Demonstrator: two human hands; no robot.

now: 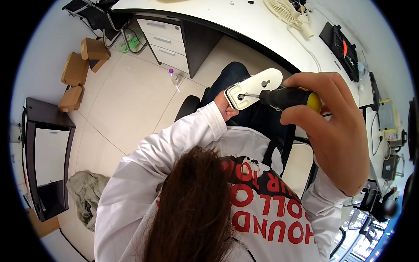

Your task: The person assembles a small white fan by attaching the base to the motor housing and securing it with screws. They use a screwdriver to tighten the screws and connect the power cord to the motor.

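Note:
My left hand (224,105) is closed round one end of a long white plastic piece (254,85), holding it above my lap. The piece has rounded ends, a keyhole-shaped slot and a recess with a round hole. In my right hand (334,113) is a screwdriver (290,98) with a black and yellow handle, gripped between thumb and fingers. Its thin metal shaft points left, and the tip reaches the hole in the recess. Whether a screw sits in that hole, I cannot tell. Most of my left fingers are hidden behind the white piece.
Ahead curves a white desk (209,13) bearing a cream fan part (286,13) and a black tool case (342,50). Drawers (163,41) stand beneath it. A purple-capped bottle (174,77) is on the floor, with cardboard boxes (75,70) and a dark cabinet (50,126) at left.

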